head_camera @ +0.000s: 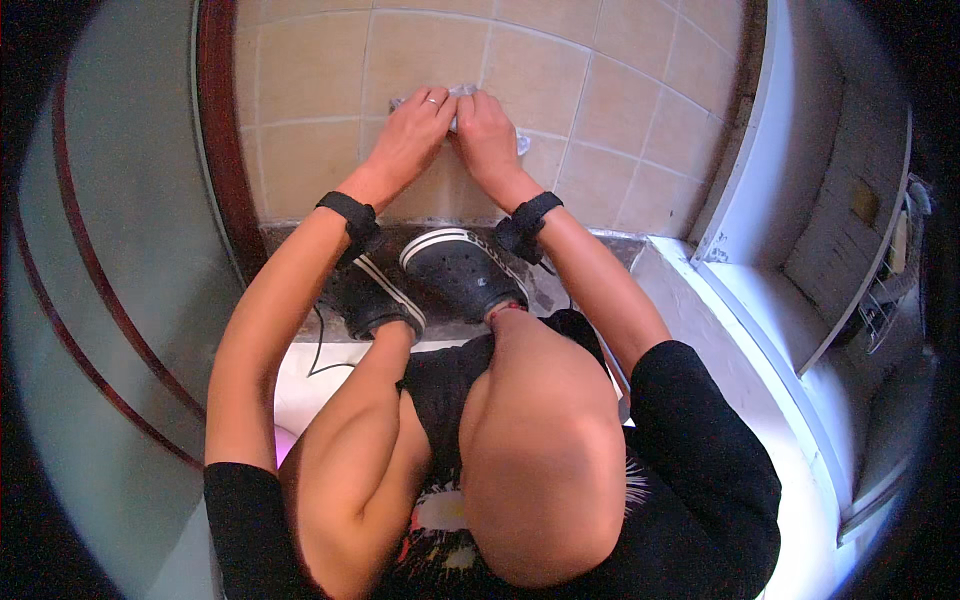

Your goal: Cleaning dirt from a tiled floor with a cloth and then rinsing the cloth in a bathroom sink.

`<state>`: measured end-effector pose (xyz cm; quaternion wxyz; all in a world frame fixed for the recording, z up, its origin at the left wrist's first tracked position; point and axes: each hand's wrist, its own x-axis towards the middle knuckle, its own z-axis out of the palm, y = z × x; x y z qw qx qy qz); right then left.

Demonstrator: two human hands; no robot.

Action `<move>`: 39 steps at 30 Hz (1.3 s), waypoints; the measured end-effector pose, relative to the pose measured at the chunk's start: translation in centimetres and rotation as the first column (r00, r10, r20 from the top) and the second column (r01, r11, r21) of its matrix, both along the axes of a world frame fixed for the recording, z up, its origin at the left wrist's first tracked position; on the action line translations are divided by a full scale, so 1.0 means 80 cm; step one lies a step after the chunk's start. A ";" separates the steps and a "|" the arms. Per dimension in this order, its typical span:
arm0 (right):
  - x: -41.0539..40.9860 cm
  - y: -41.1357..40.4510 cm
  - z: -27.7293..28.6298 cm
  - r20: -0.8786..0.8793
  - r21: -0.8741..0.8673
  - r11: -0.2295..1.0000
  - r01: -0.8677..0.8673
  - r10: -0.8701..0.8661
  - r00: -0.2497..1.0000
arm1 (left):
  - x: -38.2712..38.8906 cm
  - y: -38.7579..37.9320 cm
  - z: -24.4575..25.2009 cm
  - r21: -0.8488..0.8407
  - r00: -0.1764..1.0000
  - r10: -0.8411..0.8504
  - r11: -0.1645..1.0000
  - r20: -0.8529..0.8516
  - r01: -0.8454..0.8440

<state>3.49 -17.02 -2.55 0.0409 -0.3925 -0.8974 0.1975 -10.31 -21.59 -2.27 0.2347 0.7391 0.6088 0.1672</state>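
Observation:
My left hand (pixel 415 133) and my right hand (pixel 484 135) meet in front of me above the beige tiled floor (pixel 315 165), thumbs and fingers side by side. Between them they grip a crumpled, whitish, thin sheet (pixel 463 90), perhaps plastic or cloth; its edges stick out beyond the fingers on both sides. A ring sits on a finger of the left hand. Most of the sheet is hidden under the hands. Both wrists wear black bands. Below the hands are my feet in black clogs (pixel 461 262) with white stripes.
A dark stone threshold strip (pixel 300 322) lies under the clogs. To the left stands a dark red door frame (pixel 225 150) beside a greenish panel. A thin black cable (pixel 321 345) runs near the left foot. At right are a whitish frame (pixel 739 292) and a wire rack (pixel 877 315).

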 end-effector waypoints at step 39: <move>-0.006 0.003 -0.006 0.010 -0.054 0.999 -0.002 0.003 1.000 | 0.009 -0.006 0.013 -0.071 0.953 0.264 0.964 0.151 -0.256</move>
